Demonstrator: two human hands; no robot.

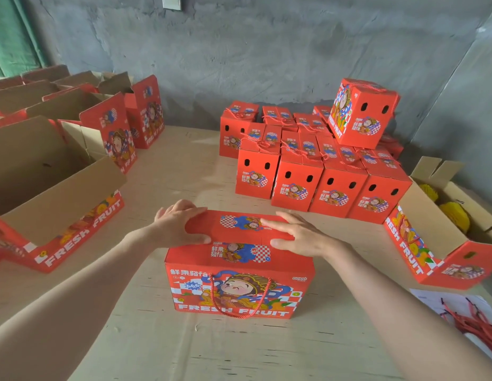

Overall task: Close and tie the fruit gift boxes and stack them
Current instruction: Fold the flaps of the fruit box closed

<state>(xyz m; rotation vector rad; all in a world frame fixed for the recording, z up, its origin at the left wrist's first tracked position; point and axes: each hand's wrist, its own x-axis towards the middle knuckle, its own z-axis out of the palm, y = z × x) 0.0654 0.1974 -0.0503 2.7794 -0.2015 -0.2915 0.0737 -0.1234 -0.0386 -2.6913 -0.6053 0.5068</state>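
Observation:
A red fruit gift box (239, 287) printed "FRESH FRUIT" stands in front of me on the cardboard-covered table, its red rope handle (239, 301) hanging down the front face. My left hand (179, 226) rests on the left end of the far top flap (234, 225), thumb under its front edge. My right hand (297, 233) lies flat on the right end of the same flap, fingers straight. Both flaps are folded down over the top. Behind stands a stack of closed, tied red boxes (321, 174), with one box (363, 114) sitting tilted on top.
Open unfilled boxes (55, 193) with raised flaps fill the left side. An open box holding yellow fruit in foam nets (453, 213) stands at the right. Loose red rope handles (470, 323) lie on paper at the lower right. A grey concrete wall runs behind.

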